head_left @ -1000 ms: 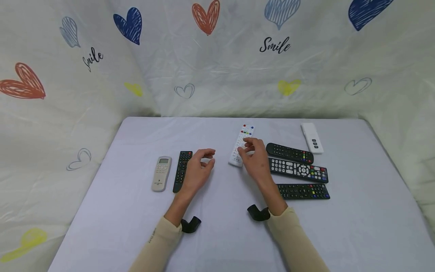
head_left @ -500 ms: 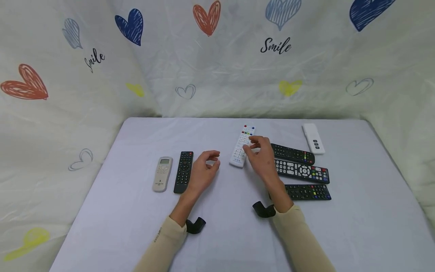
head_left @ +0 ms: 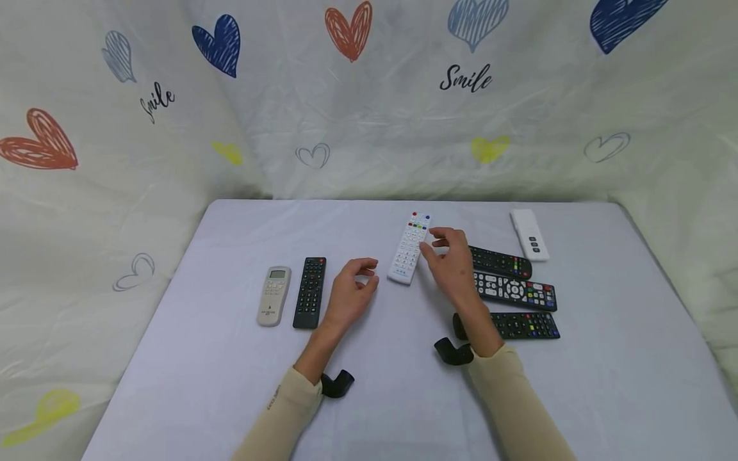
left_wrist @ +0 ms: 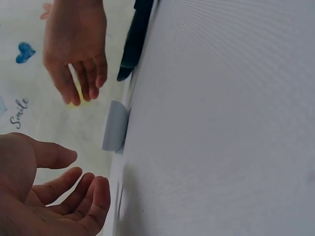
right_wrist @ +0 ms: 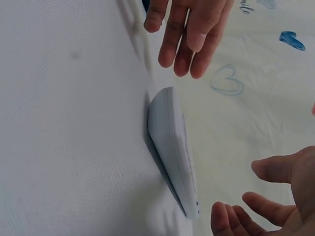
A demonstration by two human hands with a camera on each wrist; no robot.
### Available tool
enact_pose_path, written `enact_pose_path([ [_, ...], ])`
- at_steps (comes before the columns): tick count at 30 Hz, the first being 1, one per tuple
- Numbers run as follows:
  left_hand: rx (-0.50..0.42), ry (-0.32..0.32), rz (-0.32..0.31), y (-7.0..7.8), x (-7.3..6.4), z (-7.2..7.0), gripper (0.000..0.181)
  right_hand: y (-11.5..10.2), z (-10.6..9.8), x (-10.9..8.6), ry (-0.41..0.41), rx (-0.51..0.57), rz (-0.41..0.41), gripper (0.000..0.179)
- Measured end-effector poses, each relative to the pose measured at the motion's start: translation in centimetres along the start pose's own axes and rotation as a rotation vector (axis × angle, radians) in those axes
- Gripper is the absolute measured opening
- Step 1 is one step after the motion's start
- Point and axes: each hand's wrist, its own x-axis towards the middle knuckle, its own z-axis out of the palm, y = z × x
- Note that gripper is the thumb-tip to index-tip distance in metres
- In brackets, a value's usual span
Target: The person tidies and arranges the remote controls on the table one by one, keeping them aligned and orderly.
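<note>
Between the two hands lies a white remote control (head_left: 409, 248) with coloured buttons, tilted a little on the cloth; the right wrist view shows the same white remote (right_wrist: 171, 142) from its edge. My right hand (head_left: 451, 262) hovers just right of it, fingers loosely bent, holding nothing. My left hand (head_left: 350, 296) is raised over the cloth, empty, its fingers relaxed. Nearest to it on the left is a slim black remote (head_left: 310, 292). In the left wrist view a gap shows between the thumb and fingers of my left hand (left_wrist: 59, 191).
A grey air-conditioner remote (head_left: 273, 296) lies at the left. Right of my right hand are three black remotes: an upper one (head_left: 500, 262), a middle one (head_left: 516, 291) and a lower one (head_left: 524, 325). A white remote (head_left: 529, 234) lies at the back right.
Both hands have drifted right. The right hand has come off the white remote to its right side, and the left hand has moved clear of the slim black remote. The remotes have stayed put.
</note>
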Motion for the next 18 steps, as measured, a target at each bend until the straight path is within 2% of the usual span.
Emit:
enact_pose_path([
  [12,0.001,-0.013,-0.02,-0.4,0.3,1.0,0.036,0.4,-0.5,0.9,-0.042,-0.037,0.079,0.049],
  [18,-0.005,-0.015,-0.016,-0.1,0.5,1.3,0.036,0.7,-0.8,1.2,-0.052,-0.055,0.078,0.049],
])
